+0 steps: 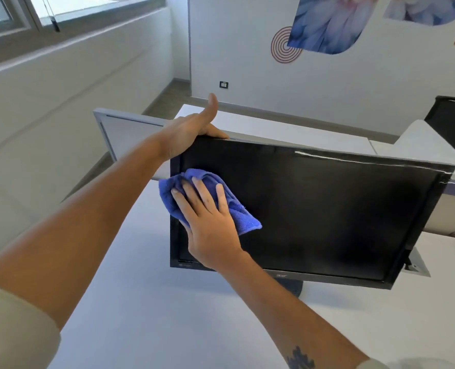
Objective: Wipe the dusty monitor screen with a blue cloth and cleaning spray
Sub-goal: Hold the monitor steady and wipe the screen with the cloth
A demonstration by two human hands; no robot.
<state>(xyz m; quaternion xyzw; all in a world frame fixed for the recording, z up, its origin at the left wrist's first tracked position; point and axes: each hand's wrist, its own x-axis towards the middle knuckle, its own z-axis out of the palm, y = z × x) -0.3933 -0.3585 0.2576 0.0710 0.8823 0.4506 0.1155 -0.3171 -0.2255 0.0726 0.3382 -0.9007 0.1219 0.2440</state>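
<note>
Blue cloth point(210, 201), bunched and folded, pressed flat against the upper left part of a black monitor point(327, 209) screen. Spread over it, the right hand point(210, 222), open with fingers point(222, 194) splayed and palm down, pinning the cloth to the glass rather than clutching it. Above, at the monitor's top left corner, the left hand point(189, 131), curled over the top edge with fingers out of sight behind the panel and thumb point(212, 105) sticking up and free; gripping the monitor's frame. Both forearms bare, reaching in from the bottom and left, pale sleeve point(16, 323) showing at the left elbow, small dark tattoo point(299, 358) on the right forearm. Screen dark and switched off, tilted in the wide-angle view, faint streak of reflected light along the top bezel. Standing on a white desk point(154, 302), round dark base point(291, 286) just visible below the bottom edge. Behind the monitor, a grey-framed divider panel point(125, 131) to the left and more white desk surface beyond. Farther back, white wall with a small socket point(223, 84), blue floral artwork point(327, 22) and a red spiral motif point(285, 45). Window point(34, 12) at upper left, black chair point(453, 121) at far right. Spray bottle not in view.
</note>
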